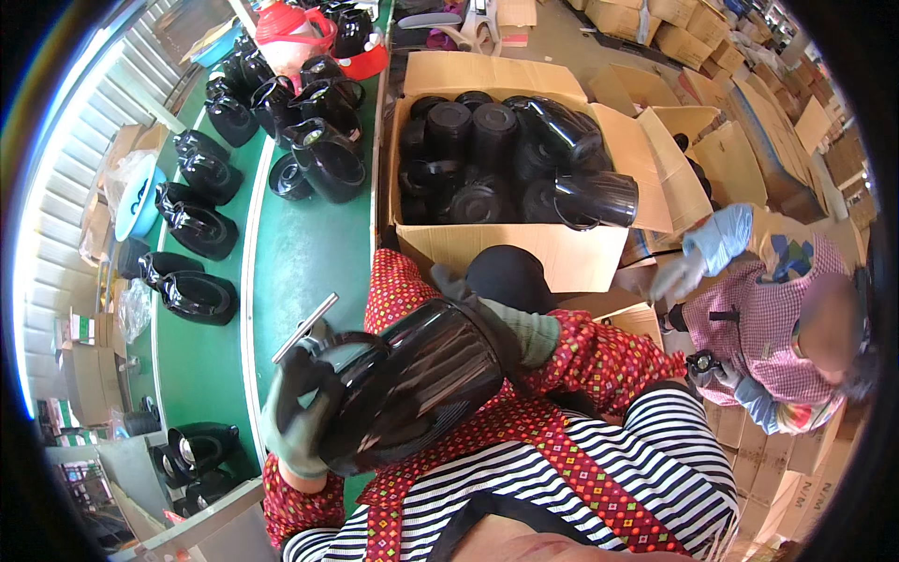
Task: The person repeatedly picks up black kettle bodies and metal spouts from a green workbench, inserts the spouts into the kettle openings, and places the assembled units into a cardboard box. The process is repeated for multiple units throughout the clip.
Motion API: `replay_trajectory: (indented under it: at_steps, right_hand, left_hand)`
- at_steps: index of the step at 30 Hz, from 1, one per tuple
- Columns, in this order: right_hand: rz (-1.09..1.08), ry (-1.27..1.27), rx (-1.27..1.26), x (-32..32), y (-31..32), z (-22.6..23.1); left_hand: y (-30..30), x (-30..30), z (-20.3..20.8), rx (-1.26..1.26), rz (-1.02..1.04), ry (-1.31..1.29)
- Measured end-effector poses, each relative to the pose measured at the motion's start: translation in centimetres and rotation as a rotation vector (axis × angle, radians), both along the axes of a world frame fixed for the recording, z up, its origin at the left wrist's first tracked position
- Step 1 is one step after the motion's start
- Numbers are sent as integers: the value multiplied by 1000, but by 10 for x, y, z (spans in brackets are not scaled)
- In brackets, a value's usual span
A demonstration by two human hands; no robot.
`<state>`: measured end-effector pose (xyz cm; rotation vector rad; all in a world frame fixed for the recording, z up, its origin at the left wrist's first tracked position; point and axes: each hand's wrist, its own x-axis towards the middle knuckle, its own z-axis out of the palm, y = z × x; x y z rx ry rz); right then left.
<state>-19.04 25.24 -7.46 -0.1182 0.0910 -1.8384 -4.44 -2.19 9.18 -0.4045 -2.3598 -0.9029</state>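
Observation:
A large glossy black jug (417,384) lies tilted across my lap, its mouth end toward the upper left. My left hand (298,421), in a grey-green glove, is closed around its left end. A short bright metal rod (305,328) sticks up by those fingers; whether they grip it I cannot tell. My right hand (515,328), gloved too, wraps over the jug's right end with its fingertips along the upper edge. Part of each palm is hidden behind the jug.
An open carton (510,245) ahead holds several black jugs. On the left, a green workbench (314,248) carries rows of black parts and a red-and-white jug (286,33). A co-worker (749,318) with gloved hands sits at the right among cardboard boxes.

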Motion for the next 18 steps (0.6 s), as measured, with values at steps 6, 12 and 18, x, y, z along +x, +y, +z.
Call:
replay_trajectory:
  at_steps: [6,12,18]
  right_hand:
    - [-872,1182,322,20,-20,108]
    - [-248,478,435,7,-15,100]
    - [-924,1665,348,14,-19,114]
  left_hand:
    - [-10,-3,-47,700,24,-439]
    - [-15,-10,-5,-146,59,7]
    - [-10,-14,-38,544,59,-316]
